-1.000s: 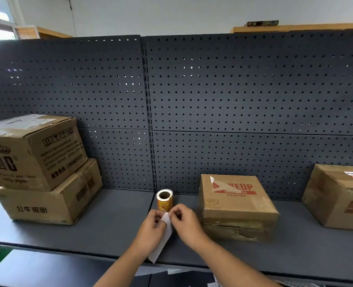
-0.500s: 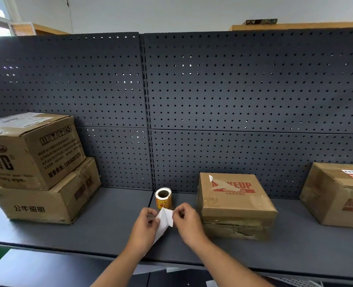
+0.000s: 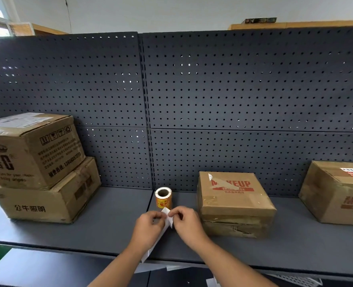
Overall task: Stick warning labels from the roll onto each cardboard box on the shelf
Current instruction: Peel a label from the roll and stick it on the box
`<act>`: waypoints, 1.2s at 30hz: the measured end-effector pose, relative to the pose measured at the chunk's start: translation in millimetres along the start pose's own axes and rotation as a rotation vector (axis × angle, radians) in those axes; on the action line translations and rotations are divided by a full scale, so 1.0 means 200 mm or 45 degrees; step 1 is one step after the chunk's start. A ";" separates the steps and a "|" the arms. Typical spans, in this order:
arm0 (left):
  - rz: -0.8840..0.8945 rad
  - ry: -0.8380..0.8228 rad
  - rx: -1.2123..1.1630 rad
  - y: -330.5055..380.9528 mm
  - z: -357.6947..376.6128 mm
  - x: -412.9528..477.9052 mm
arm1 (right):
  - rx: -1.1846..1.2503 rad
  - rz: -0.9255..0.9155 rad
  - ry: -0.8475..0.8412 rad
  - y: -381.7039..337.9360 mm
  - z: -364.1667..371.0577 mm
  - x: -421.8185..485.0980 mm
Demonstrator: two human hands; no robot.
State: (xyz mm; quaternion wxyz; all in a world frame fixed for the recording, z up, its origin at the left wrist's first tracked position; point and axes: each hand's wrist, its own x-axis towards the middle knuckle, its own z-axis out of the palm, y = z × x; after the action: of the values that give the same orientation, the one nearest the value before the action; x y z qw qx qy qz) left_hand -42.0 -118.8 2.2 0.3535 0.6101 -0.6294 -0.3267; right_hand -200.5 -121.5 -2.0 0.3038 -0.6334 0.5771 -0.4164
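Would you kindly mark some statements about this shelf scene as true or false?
1. The orange label roll stands upright on the dark grey metal shelf. True.
2. The left hand and right hand both pinch the white paper strip. True.
3. The roll sits atop the brown MAKEUP cardboard box. False: it stands on the shelf, left of that box.
4. The crown-printed cardboard box stands beside the flatter cardboard box. False: it is stacked on it.

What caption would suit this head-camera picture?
Left hand and right hand pinch a white label strip before the label roll, beside the MAKEUP box on a dark shelf.
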 end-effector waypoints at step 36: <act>-0.079 0.133 -1.242 0.54 0.17 -0.12 | -0.300 -0.802 0.625 -0.16 -0.31 -0.15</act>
State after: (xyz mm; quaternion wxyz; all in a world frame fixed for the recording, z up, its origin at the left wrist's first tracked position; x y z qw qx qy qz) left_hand -129.4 -91.5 73.6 0.6192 0.4074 -0.3658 -0.5629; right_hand -238.8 -81.2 49.4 -0.0595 -0.6913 0.4542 -0.5588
